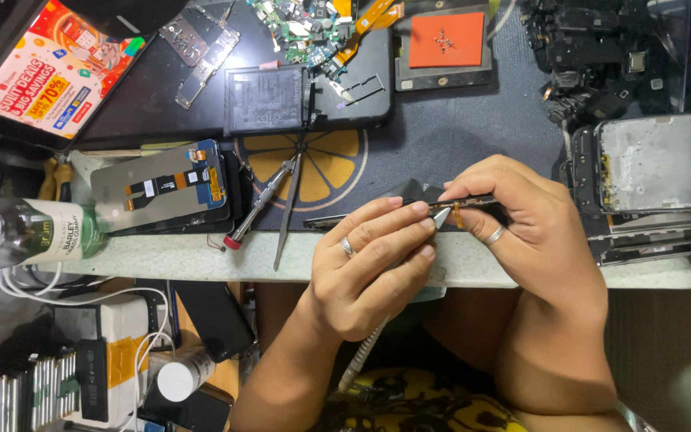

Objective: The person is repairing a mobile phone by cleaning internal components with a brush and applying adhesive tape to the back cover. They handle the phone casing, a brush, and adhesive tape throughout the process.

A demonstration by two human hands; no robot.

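Two hands meet over the worktop's (201, 256) front edge: the right hand (533, 232) grips a dark phone frame (409, 210) held edge-on, while the left hand (373, 260) pinches a pointed tool (439, 218) against it. A red-tipped screwdriver (259, 204) and tweezers (288, 210) lie just left.

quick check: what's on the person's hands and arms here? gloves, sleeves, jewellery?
No gloves and no sleeves in view: both forearms are bare. The left hand wears a silver ring with a raised top on one finger. The right hand wears a plain silver band. Nails are short and unpainted. No watch or wristband is visible.
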